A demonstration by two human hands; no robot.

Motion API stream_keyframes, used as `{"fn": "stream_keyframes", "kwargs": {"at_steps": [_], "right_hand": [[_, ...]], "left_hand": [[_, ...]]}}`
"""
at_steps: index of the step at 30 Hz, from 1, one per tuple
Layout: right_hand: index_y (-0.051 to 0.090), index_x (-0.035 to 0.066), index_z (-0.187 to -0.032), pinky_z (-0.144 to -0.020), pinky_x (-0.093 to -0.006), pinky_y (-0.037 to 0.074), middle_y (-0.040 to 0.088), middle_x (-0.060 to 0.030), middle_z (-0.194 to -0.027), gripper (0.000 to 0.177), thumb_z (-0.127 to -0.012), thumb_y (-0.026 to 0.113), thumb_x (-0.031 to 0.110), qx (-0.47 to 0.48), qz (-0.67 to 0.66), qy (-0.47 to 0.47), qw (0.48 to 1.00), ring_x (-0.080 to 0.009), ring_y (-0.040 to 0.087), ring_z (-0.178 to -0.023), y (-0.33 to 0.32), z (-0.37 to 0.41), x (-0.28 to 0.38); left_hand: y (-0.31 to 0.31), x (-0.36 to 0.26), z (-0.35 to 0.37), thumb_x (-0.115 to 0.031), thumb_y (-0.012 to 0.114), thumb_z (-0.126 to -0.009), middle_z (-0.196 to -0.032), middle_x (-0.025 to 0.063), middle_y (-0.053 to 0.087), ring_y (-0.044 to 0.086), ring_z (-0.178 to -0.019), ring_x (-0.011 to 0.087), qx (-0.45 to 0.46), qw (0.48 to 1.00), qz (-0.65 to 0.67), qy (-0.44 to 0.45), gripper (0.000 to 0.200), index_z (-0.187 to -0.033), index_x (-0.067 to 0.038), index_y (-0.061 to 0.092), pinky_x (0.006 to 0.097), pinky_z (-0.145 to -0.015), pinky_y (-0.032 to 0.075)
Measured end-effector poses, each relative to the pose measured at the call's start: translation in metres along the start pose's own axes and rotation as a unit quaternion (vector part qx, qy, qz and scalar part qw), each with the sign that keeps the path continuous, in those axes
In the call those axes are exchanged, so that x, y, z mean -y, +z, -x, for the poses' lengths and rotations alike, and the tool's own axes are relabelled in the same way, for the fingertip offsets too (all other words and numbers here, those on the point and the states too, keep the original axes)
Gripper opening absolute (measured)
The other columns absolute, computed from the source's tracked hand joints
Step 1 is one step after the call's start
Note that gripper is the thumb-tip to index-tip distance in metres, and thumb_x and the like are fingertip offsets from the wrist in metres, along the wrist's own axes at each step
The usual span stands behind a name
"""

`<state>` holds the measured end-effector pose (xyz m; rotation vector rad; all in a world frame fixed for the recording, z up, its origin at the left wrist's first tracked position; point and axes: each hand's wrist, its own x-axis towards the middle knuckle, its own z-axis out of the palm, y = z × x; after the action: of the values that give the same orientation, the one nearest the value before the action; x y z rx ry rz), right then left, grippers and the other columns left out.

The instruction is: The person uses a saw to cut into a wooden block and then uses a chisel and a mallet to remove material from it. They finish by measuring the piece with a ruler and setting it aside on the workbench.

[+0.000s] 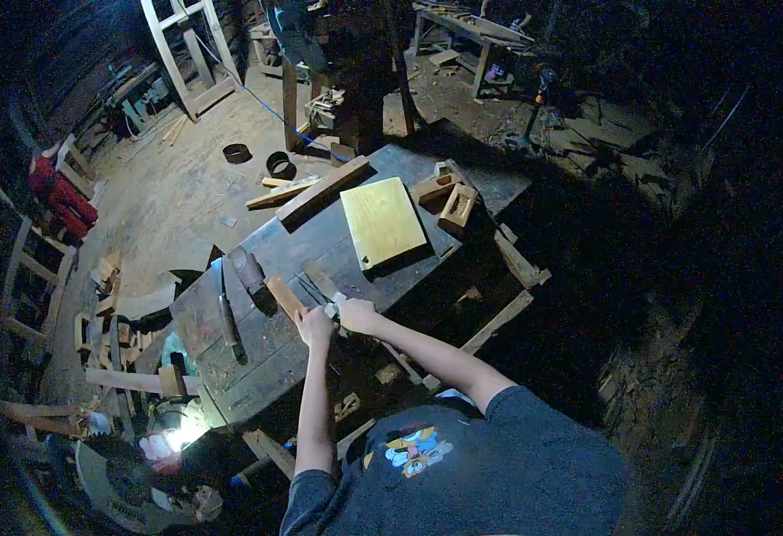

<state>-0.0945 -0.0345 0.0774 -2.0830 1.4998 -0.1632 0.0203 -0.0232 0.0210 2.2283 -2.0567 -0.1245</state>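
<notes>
My left hand (pixel 314 329) is closed around the near end of a wooden block (pixel 283 296) over the workbench (pixel 204 344). Close beside it, my right hand (pixel 357 315) is closed in a fist. A small pale shape and thin dark metal lengths (pixel 309 288) show just ahead of the fist; what exactly it grips is too small to tell. Left of the block lie a dark rounded piece of wood (pixel 248 271) and a long tool with a wooden handle (pixel 228 320). Beyond my hands rests a flat yellow board (pixel 383 219).
Two wooden hand planes, one nearer (pixel 458 210) and one behind (pixel 435 187), sit by the bench's right edge. A long timber (pixel 324 193) lies along the far edge. Wood scraps and a bright lamp (pixel 186 431) are at lower left. A person in red (pixel 61 192) is far left.
</notes>
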Motion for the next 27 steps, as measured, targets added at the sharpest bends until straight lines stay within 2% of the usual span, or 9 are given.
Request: {"fn": "stream_keyframes", "kwargs": {"at_steps": [5, 7, 11, 17, 21, 23, 27], "right_hand": [[0.051, 0.001, -0.076, -0.057, -0.0402, 0.043, 0.055, -0.0166, -0.07, 0.024, -0.068, 0.043, 0.021, 0.016, 0.007, 0.0, 1.0, -0.0291, 0.054, -0.067, 0.003, 0.003, -0.006], [0.05, 0.004, -0.079, -0.057, -0.0411, 0.042, 0.055, -0.0161, -0.07, 0.024, -0.07, 0.041, 0.024, 0.087, 0.032, 0.005, 0.996, -0.0302, 0.054, -0.066, -0.006, 0.012, -0.008], [0.046, 0.004, -0.081, -0.054, -0.0429, 0.041, 0.054, -0.017, -0.067, 0.023, -0.072, 0.039, 0.023, 0.04, -0.027, -0.017, 0.999, -0.0332, 0.052, -0.064, -0.024, 0.058, -0.02], [0.042, 0.003, -0.082, -0.05, -0.0422, 0.041, 0.053, -0.0175, -0.062, 0.018, -0.071, 0.039, 0.017, 0.032, 0.023, -0.004, 0.999, -0.0335, 0.052, -0.057, -0.031, 0.118, -0.037], [0.042, 0.004, -0.081, -0.048, -0.042, 0.041, 0.052, -0.0176, -0.06, 0.017, -0.071, 0.038, 0.017, 0.035, 0.028, 0.001, 0.999, -0.033, 0.052, -0.055, -0.038, 0.134, -0.041], [0.042, 0.004, -0.08, -0.048, -0.0424, 0.04, 0.052, -0.0176, -0.059, 0.018, -0.073, 0.038, 0.019, 0.027, 0.027, -0.01, 0.999, -0.033, 0.051, -0.055, -0.037, 0.136, -0.044], [0.043, 0.004, -0.079, -0.047, -0.0426, 0.04, 0.052, -0.0175, -0.059, 0.019, -0.074, 0.037, 0.021, 0.023, 0.024, -0.005, 0.999, -0.0328, 0.051, -0.055, -0.034, 0.134, -0.044]], "left_hand": [[0.0, -0.002, -0.001, -0.022, 0.057, -0.056, -0.073, 0.008, 0.056, 0.048, -0.085, 0.0203, 0.015, 0.999, 0.022, -0.028, 0.019, -0.069, -0.009, 0.058, 0.0396, -0.089, 0.021], [-0.003, -0.002, -0.001, -0.024, 0.058, -0.055, -0.073, 0.0078, 0.056, 0.048, -0.085, 0.0196, 0.027, 0.999, 0.035, -0.028, 0.02, -0.069, -0.009, 0.058, 0.0404, -0.089, 0.02], [-0.013, -0.008, -0.002, -0.025, 0.06, -0.052, -0.074, 0.008, 0.056, 0.048, -0.085, 0.019, 0.055, 0.997, 0.027, -0.052, 0.024, -0.07, -0.009, 0.058, 0.0415, -0.089, 0.018], [-0.01, -0.005, -0.002, -0.025, 0.061, -0.053, -0.077, 0.0123, 0.056, 0.047, -0.089, 0.0216, 0.071, 0.993, 0.065, -0.066, 0.028, -0.073, -0.006, 0.057, 0.0412, -0.09, 0.019], [-0.006, -0.003, -0.003, -0.027, 0.062, -0.053, -0.077, 0.0115, 0.056, 0.048, -0.088, 0.022, 0.066, 0.995, 0.053, -0.057, 0.029, -0.074, -0.007, 0.057, 0.0414, -0.09, 0.02], [-0.006, -0.004, -0.001, -0.027, 0.062, -0.053, -0.075, 0.01, 0.056, 0.048, -0.086, 0.0223, 0.029, 0.997, 0.064, -0.038, 0.028, -0.072, -0.007, 0.057, 0.0421, -0.089, 0.02], [0.0, 0.002, -0.001, -0.027, 0.062, -0.053, -0.072, 0.0083, 0.057, 0.049, -0.084, 0.0219, 0.035, 0.998, 0.043, -0.024, 0.026, -0.07, -0.008, 0.056, 0.0421, -0.088, 0.021]]}}
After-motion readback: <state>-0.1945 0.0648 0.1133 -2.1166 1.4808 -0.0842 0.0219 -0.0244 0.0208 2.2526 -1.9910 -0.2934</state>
